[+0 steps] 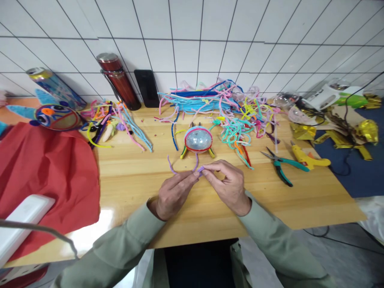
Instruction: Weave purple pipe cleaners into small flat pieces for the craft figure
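Observation:
Between my two hands is a purple pipe cleaner (197,160), bent near my fingertips, with loose ends reaching out over the table. My left hand (177,192) pinches it from the left, fingers pressed together. From the right, my right hand (229,184) pinches the same purple piece between thumb and forefinger. Just beyond my hands stands a clear plastic half-dome (198,140) rimmed in pink and red, with short yellow-green legs and two dark points on top. Part of the purple stem is hidden by my fingers.
Pipe cleaners (198,102) lie heaped along the wall. Pliers (279,162) and a yellow glue gun (309,158) rest at right. Red cloth (72,172), a thermos (118,82), a phone (146,88) and a can (57,88) are leftward.

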`<control>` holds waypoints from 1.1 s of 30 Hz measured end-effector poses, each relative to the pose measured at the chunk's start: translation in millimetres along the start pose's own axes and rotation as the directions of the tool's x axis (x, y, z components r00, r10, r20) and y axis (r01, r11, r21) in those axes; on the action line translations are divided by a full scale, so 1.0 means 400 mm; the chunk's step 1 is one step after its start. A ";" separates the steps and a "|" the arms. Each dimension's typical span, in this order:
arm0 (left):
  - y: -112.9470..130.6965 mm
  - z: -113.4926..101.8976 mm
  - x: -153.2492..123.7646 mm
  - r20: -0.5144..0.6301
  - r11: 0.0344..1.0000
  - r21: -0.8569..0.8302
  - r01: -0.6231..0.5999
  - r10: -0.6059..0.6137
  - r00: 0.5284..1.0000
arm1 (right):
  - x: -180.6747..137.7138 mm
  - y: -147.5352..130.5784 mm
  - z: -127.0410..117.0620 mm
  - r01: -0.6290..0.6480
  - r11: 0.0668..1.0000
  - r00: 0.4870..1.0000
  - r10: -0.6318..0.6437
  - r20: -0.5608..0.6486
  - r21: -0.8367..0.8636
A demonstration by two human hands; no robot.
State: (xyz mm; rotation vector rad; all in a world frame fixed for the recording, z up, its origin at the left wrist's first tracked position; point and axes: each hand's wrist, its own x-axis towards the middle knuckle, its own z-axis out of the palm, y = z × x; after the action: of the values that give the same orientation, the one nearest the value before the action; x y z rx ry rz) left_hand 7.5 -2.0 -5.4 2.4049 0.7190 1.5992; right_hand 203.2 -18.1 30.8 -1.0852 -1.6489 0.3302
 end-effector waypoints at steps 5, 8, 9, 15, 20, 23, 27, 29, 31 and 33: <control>-0.001 0.000 0.002 -0.010 1.000 0.029 0.006 -0.005 1.000 | -0.004 0.008 0.003 -0.090 0.995 0.996 0.090 -0.002 0.051; 0.000 0.003 0.002 -0.007 1.000 0.019 0.022 -0.022 1.000 | -0.002 0.009 0.003 -0.134 0.988 0.991 0.134 0.004 0.077; 0.001 0.004 0.002 -0.007 1.000 0.011 0.026 -0.026 1.000 | -0.001 0.008 0.002 -0.144 0.986 0.990 0.144 0.009 0.085; -0.002 0.008 0.002 0.000 0.999 -0.002 0.034 -0.034 0.999 | 0.002 0.015 0.001 -0.229 0.965 0.973 0.224 0.051 0.127; -0.005 0.009 0.005 0.016 0.999 0.014 0.037 -0.037 0.999 | 0.004 0.028 0.002 -0.324 0.925 0.945 0.308 0.106 0.199; -0.004 0.008 0.008 0.024 0.999 0.004 0.041 -0.041 0.999 | 0.008 0.035 0.004 -0.399 0.889 0.915 0.372 0.154 0.225; -0.006 0.009 0.007 0.058 0.994 0.009 0.106 -0.106 0.993 | 0.015 0.041 0.001 -0.501 0.824 0.863 0.449 0.232 0.266; -0.009 0.011 0.004 0.069 0.991 0.009 0.135 -0.135 0.988 | 0.018 0.044 -0.001 -0.541 0.794 0.837 0.474 0.275 0.277; -0.014 0.013 -0.001 0.078 0.988 0.004 0.154 -0.154 0.985 | 0.019 0.049 -0.003 -0.569 0.773 0.817 0.492 0.302 0.281; -0.020 0.017 -0.007 0.085 0.983 -0.005 0.185 -0.184 0.979 | 0.020 0.056 -0.004 -0.585 0.759 0.805 0.500 0.320 0.286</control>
State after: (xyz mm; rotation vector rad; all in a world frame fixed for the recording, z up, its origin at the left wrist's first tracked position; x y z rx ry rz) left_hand 10.3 4.4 -13.5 2.3049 0.8838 1.4174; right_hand 215.5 -0.2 21.3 -1.2491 -1.3411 1.1494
